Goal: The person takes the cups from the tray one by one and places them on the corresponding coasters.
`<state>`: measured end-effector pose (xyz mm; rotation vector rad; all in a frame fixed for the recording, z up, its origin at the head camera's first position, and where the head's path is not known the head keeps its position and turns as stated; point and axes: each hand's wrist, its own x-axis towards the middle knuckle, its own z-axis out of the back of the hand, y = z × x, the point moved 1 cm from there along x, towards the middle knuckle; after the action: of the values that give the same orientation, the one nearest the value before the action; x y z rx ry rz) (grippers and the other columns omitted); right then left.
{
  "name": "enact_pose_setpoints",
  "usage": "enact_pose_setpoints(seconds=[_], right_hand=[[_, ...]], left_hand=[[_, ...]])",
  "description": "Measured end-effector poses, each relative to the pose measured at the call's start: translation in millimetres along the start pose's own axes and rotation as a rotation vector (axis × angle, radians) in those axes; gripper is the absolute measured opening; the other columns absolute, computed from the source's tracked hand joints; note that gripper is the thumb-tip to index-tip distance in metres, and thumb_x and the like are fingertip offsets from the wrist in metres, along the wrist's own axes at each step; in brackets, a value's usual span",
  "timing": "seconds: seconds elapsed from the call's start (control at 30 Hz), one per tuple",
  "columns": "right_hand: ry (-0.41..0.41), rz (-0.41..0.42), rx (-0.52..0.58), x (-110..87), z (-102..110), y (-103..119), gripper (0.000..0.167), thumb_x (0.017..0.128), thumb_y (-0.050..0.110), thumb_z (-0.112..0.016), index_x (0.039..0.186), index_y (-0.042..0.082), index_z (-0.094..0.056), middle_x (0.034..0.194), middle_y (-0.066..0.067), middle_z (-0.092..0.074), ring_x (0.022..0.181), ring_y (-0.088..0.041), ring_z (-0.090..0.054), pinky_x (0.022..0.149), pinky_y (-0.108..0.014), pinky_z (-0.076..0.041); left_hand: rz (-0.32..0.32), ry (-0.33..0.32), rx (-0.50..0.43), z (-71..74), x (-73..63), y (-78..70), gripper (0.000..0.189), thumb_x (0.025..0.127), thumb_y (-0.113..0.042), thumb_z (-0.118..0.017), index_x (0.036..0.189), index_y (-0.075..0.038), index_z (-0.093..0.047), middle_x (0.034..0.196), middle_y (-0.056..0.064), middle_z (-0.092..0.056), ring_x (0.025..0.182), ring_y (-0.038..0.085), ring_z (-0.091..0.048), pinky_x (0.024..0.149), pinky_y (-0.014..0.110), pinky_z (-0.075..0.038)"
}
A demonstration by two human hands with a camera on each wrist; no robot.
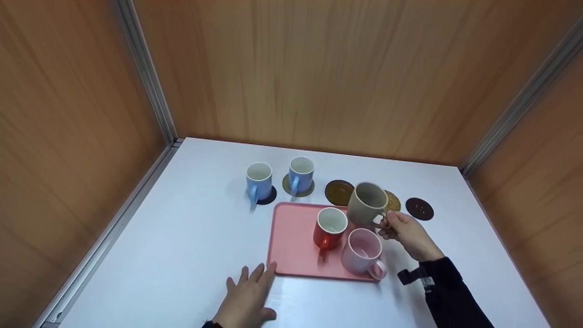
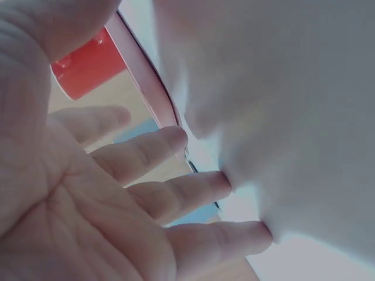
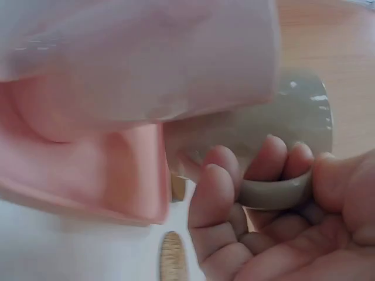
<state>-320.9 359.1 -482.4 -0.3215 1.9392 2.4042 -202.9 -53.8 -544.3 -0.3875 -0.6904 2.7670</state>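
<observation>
My right hand (image 1: pixel 410 234) grips the handle of a grey-beige mug (image 1: pixel 364 209), which is over the back right corner of a pink tray (image 1: pixel 294 243). In the right wrist view the fingers (image 3: pixel 214 199) curl round that handle (image 3: pixel 275 193). A red mug (image 1: pixel 324 237) and a pink mug (image 1: pixel 357 257) stand on the tray, the pink one at its front right corner. By the tray's front left corner lies my left hand (image 1: pixel 248 294), fingers spread and holding nothing; its fingertips touch the table in the left wrist view.
Behind the tray, one blue mug (image 1: pixel 259 180) stands partly on a black coaster (image 1: pixel 268 197); another blue mug (image 1: pixel 300 175) is on an olive coaster (image 1: pixel 287 186). To their right lie a brown coaster (image 1: pixel 338 192), a woven coaster (image 1: pixel 392 200) and a dark button-like coaster (image 1: pixel 419 208). Wooden panels enclose the white table.
</observation>
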Motion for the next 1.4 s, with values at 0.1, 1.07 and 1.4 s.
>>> enact_pose_setpoints(seconds=[0.1, 1.07, 1.4], right_hand=[[-0.021, 0.021, 0.008, 18.4, -4.0, 13.1, 0.039, 0.118, 0.024, -0.037, 0.102, -0.003, -0.061, 0.094, -0.003, -0.067, 0.085, -0.011, -0.069, 0.078, -0.023, -0.060], [0.048, -0.095, -0.166, 107.8, -22.5, 24.9, 0.035, 0.118, 0.017, -0.033, 0.118, -0.010, -0.055, 0.114, -0.017, -0.065, 0.087, -0.015, -0.068, 0.089, -0.032, -0.064], [0.090, -0.075, -0.230, 94.2, -12.2, 21.2, 0.036, 0.118, 0.015, -0.032, 0.117, -0.013, -0.054, 0.128, -0.028, -0.065, 0.106, -0.023, -0.072, 0.102, -0.041, -0.062]], left_hand=[[-0.004, 0.009, 0.017, 0.9, 4.8, -0.1, 0.105, 0.073, -0.041, -0.096, 0.160, -0.008, -0.048, 0.159, 0.028, -0.052, 0.142, 0.071, -0.041, 0.097, 0.098, -0.027], [-0.050, 0.024, 0.036, -1.5, 8.8, -7.9, 0.091, 0.082, -0.042, -0.091, 0.155, -0.004, -0.052, 0.160, 0.027, -0.052, 0.143, 0.069, -0.042, 0.101, 0.094, -0.031], [-0.055, 0.042, 0.070, -4.2, 7.4, -15.4, 0.094, 0.081, -0.046, -0.090, 0.156, -0.005, -0.051, 0.159, 0.026, -0.053, 0.143, 0.067, -0.043, 0.100, 0.094, -0.033]])
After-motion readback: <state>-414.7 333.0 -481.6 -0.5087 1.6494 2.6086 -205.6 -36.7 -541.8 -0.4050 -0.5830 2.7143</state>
